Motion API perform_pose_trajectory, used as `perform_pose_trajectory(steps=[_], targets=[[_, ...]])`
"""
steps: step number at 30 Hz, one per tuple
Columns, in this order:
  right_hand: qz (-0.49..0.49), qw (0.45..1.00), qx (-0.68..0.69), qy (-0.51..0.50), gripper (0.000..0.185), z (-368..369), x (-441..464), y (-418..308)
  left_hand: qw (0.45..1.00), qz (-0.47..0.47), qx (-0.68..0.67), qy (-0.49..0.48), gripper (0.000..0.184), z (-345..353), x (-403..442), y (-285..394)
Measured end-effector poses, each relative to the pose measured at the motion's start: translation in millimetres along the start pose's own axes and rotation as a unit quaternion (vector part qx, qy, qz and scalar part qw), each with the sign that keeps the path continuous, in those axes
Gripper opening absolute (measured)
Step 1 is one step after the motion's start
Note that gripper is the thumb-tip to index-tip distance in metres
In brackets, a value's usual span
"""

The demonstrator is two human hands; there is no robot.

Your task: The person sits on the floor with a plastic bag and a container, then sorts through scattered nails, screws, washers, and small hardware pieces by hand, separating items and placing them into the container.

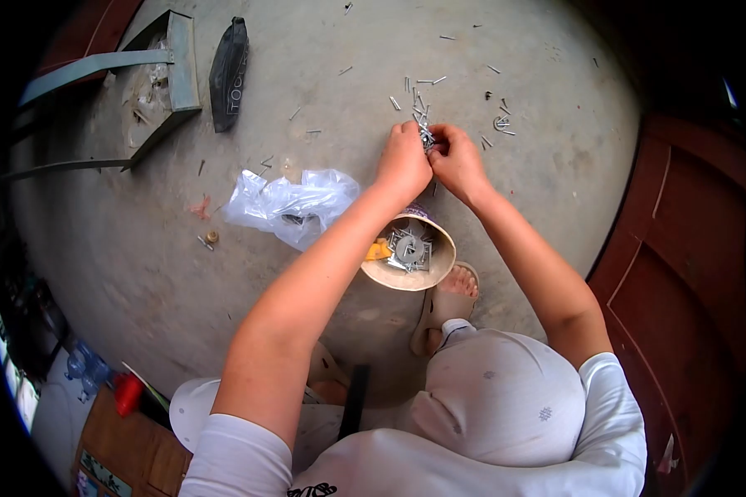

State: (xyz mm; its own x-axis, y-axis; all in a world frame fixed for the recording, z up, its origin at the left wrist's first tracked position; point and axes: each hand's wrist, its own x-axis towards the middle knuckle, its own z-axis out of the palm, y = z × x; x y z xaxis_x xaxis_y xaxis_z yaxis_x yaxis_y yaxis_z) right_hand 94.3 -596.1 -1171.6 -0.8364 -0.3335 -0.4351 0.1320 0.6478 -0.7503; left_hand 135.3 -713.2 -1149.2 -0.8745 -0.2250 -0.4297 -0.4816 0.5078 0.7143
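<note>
In the head view, the left hand (405, 161) and the right hand (459, 163) are close together over the floor (331, 108), a little above the middle of the frame. Their fingers are curled inward around a small bunch of screws (424, 132); which hand has the firmer hold, I cannot tell. More loose screws lie scattered on the floor, in the upper middle and upper right. Just below the hands, near the centre, is a round container (445, 262) with metal pieces (409, 247) and something yellow (378, 250) inside. A crumpled clear plastic bag (294, 201) lies to the left of this container, partly behind the left forearm. In the upper left of the frame there are a black pouch (229, 74) and a metal frame (184, 62), standing near each other.
</note>
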Motion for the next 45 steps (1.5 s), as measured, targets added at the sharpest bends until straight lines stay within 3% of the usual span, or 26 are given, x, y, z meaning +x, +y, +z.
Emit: perform_pose_trajectory(steps=[5,11,13,16,20,23,24,26,27,30,32,33,36,39,40,43,44,45], targets=[[0.057,0.993,0.102,-0.023,0.034,-6,-6,-10,0.998,0.035,-0.043,0.016,0.033,-6,-7,8],[0.017,0.991,0.118,-0.053,0.030,-41,-73,-62,0.997,0.024,-0.068,-0.008,0.036,-60,-80,56],[0.089,0.980,0.151,-0.093,0.029,-47,-108,-77,0.995,0.020,-0.094,-0.009,0.038,-66,-119,56],[0.123,0.967,0.120,-0.190,0.034,-49,-135,-83,0.995,-0.024,-0.097,-0.006,0.041,-59,-163,48],[-0.120,0.970,-0.038,-0.207,0.031,-45,-147,-67,0.998,-0.003,0.011,-0.066,0.043,-49,-188,31],[-0.100,0.978,0.015,-0.183,0.028,-50,-147,-80,0.980,-0.094,-0.007,-0.175,0.044,-82,-170,47],[-0.060,0.979,0.026,-0.194,0.026,-52,-143,-86,0.991,-0.061,-0.031,-0.119,0.041,-87,-160,36],[0.016,0.976,0.039,-0.213,0.022,-62,-133,-94,0.993,0.001,0.046,0.112,0.040,-107,-127,18],[-0.012,0.981,0.038,-0.188,0.020,-62,-130,-90,0.970,0.033,0.085,0.226,0.040,-121,-111,9],[-0.041,0.986,0.032,-0.161,0.017,-61,-119,-90,0.856,0.059,0.315,0.404,0.039,-174,-73,-25],[-0.045,0.986,0.030,-0.155,0.015,-58,-111,-95,0.956,-0.068,0.094,0.270,0.039,-187,-62,-61],[-0.044,0.986,0.031,-0.155,0.015,-56,-110,-96,0.973,-0.130,-0.026,0.189,0.039,-192,-60,-74],[-0.054,0.984,0.023,-0.169,0.014,-50,-115,-99,0.943,-0.109,-0.018,0.314,0.040,-217,-46,-106],[-0.083,0.981,0.010,-0.176,0.012,-45,-117,-100,0.889,-0.218,-0.315,0.253,0.044,-248,-15,-137],[-0.091,0.980,0.004,-0.178,0.012,-45,-117,-100,0.801,-0.254,-0.486,0.240,0.047,-257,-4,-141],[-0.097,0.981,0.001,-0.169,0.012,-40,-116,-100,0.726,-0.225,-0.610,0.226,0.050,-270,28,-173],[-0.095,0.982,0.002,-0.163,0.012,-39,-117,-100,0.736,-0.220,-0.583,0.265,0.040,-272,39,-180],[-0.090,0.983,0.000,-0.158,0.012,-40,-119,-98,0.785,-0.203,-0.517,0.273,0.036,-279,40,-184]])
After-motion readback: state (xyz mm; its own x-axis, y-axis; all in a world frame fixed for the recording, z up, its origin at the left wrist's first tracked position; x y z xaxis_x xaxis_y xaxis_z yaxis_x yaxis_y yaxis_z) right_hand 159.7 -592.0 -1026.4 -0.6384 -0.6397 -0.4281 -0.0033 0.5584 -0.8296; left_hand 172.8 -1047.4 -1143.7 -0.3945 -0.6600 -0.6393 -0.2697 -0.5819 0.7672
